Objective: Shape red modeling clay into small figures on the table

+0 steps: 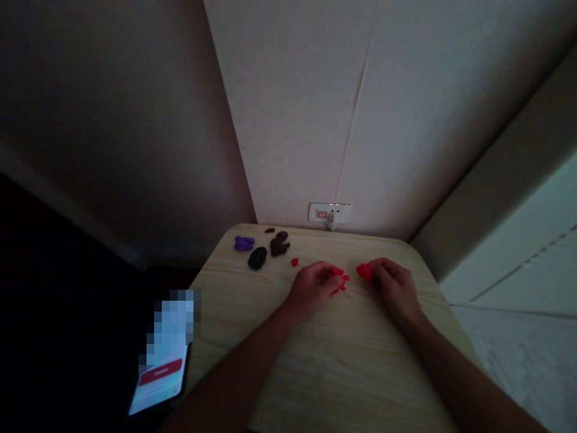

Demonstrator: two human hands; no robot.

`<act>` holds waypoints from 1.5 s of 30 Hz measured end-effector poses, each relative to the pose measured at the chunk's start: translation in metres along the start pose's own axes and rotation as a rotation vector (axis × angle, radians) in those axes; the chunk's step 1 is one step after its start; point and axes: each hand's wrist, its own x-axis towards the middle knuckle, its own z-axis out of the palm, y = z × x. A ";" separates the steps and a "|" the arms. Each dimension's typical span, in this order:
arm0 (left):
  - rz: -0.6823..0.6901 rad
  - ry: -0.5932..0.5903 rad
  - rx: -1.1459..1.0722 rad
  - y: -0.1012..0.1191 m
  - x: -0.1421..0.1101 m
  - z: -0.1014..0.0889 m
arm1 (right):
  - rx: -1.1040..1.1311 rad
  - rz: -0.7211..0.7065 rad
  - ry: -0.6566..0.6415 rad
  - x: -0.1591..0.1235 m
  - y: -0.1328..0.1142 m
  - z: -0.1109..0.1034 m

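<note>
Head view: the left fingers (336, 281) grasped a knobbed red piece (342, 282) and the right fingers (372, 270) a smooth red lump (363, 271), above the worktop (342, 361).

Around the one black lump (257, 258) on one table (360, 361), there is one purple lump (244, 243) to its left. Beyond it and to its right lie brown pieces (278, 246), at least two, the exact count unclear where they meet. Three red pieces are to its right: one small red lump (294, 262), one knobbed red piece (341, 282), one rounded red piece (364, 271). Also right of it are two hands, left hand (315, 285) and right hand (395, 287), and one wall socket plate (321, 212). One lit screen (164, 373) is nearer than it.
</note>
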 end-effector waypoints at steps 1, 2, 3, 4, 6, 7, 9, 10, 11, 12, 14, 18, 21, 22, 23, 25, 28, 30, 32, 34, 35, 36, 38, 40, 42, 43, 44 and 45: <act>0.003 -0.030 0.016 0.000 -0.002 0.002 | -0.052 0.006 -0.011 0.001 0.000 0.001; 0.005 -0.061 0.027 0.001 -0.004 0.004 | -0.095 0.009 -0.028 0.002 -0.002 0.002; 0.005 -0.089 0.033 0.001 -0.005 0.005 | -0.130 0.005 -0.049 0.002 -0.004 0.003; 0.005 -0.109 0.030 0.001 -0.006 0.006 | -0.162 -0.014 -0.078 0.001 -0.006 0.005; 0.002 -0.124 -0.001 0.002 -0.006 0.006 | -0.184 -0.044 -0.152 0.000 -0.010 0.007; 0.002 -0.122 -0.027 0.003 -0.005 0.006 | -0.182 -0.051 -0.202 0.000 -0.012 0.008; -0.001 -0.105 -0.114 0.004 -0.002 0.003 | -0.172 -0.054 -0.311 -0.002 -0.014 0.010; -0.001 -0.089 -0.181 0.006 0.000 0.000 | -0.168 -0.051 -0.363 -0.003 -0.015 0.011; 0.005 -0.062 -0.261 0.008 0.001 -0.003 | -0.161 -0.050 -0.408 -0.005 -0.016 0.013; 0.010 -0.030 -0.349 0.010 0.003 -0.007 | -0.148 -0.053 -0.450 -0.007 -0.017 0.015; 0.059 0.068 -0.500 0.016 0.007 -0.017 | -0.114 -0.070 -0.526 -0.012 -0.020 0.021; 0.082 0.154 -0.551 0.025 0.013 -0.037 | -0.145 -0.104 -0.635 -0.015 -0.029 0.036; 0.091 0.139 -0.503 0.025 0.016 -0.040 | -0.241 -0.155 -0.557 -0.006 -0.032 0.041; 0.100 0.141 -0.479 0.024 0.017 -0.038 | -0.265 -0.162 -0.550 -0.002 -0.033 0.041; 0.108 0.143 -0.449 0.023 0.017 -0.036 | -0.282 -0.163 -0.559 0.002 -0.032 0.041; 0.115 0.139 -0.386 0.021 0.016 -0.032 | -0.283 -0.156 -0.578 0.007 -0.029 0.040; 0.101 0.127 -0.340 0.019 0.015 -0.030 | -0.223 -0.162 -0.537 0.006 -0.024 0.037; 0.088 0.142 -0.346 0.019 0.014 -0.030 | -0.180 -0.189 -0.550 0.002 -0.023 0.035; 0.093 0.166 -0.349 0.019 0.015 -0.032 | -0.182 -0.233 -0.590 -0.002 -0.026 0.033; 0.119 0.190 -0.347 0.019 0.016 -0.033 | -0.217 -0.278 -0.623 -0.004 -0.029 0.031; 0.131 0.198 -0.346 0.019 0.017 -0.033 | -0.233 -0.296 -0.639 -0.005 -0.031 0.031; 0.139 0.203 -0.345 0.019 0.017 -0.033 | -0.242 -0.309 -0.649 -0.005 -0.033 0.031; 0.147 0.207 -0.345 0.020 0.018 -0.034 | -0.247 -0.319 -0.659 -0.006 -0.035 0.031; 0.164 0.225 -0.366 0.022 0.018 -0.037 | -0.245 -0.306 -0.651 -0.007 -0.035 0.031; 0.187 0.280 -0.415 0.025 0.019 -0.041 | -0.234 -0.279 -0.632 -0.007 -0.033 0.030; 0.197 0.317 -0.444 0.027 0.020 -0.045 | -0.221 -0.258 -0.624 -0.006 -0.031 0.030; 0.203 0.358 -0.471 0.029 0.020 -0.048 | -0.202 -0.231 -0.617 -0.005 -0.030 0.030; 0.210 0.400 -0.493 0.031 0.021 -0.051 | -0.185 -0.201 -0.607 -0.003 -0.029 0.031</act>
